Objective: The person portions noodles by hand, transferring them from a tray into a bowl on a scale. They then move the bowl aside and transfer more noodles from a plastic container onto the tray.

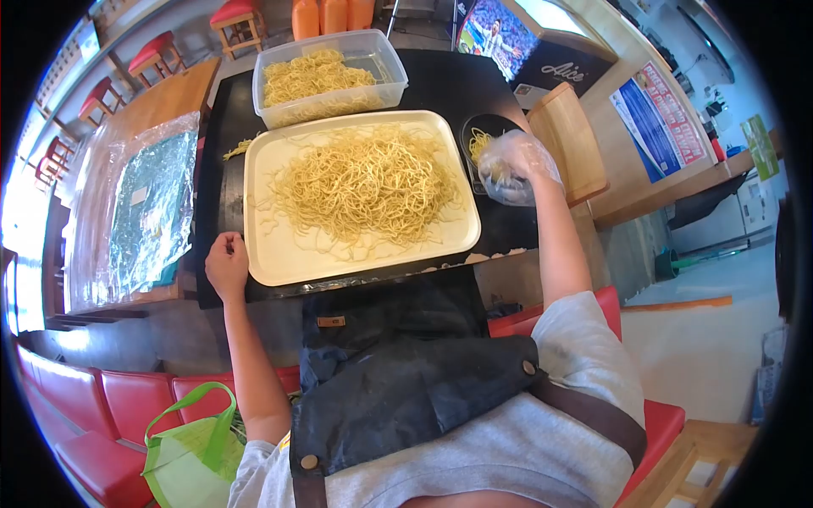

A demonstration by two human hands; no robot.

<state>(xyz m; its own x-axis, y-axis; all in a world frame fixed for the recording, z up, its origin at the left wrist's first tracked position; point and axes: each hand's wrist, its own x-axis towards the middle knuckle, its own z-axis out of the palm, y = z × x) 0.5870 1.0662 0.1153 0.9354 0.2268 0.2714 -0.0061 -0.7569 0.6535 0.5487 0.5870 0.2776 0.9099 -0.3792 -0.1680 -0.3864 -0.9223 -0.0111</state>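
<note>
A heap of yellow noodles (364,186) lies on a cream tray (279,264) on the black table. Behind the tray, a clear plastic tub (385,96) holds more noodles. My right hand (518,159), in a clear plastic bag or glove, is over a dark round dish (468,135) to the tray's right. Some noodles (481,144) show in that dish, and others look to be under my fingers, which the plastic blurs. My left hand (227,261) rests at the table's edge by the tray's lower left corner, fingers curled with nothing visible in them.
Plastic-wrapped sheets (152,199) cover a wooden table at left. Beyond the dish is a wooden board or chair back (567,144). Orange containers (320,17) stand behind the tub. A green bag (195,449) sits at lower left, near red seats (131,402).
</note>
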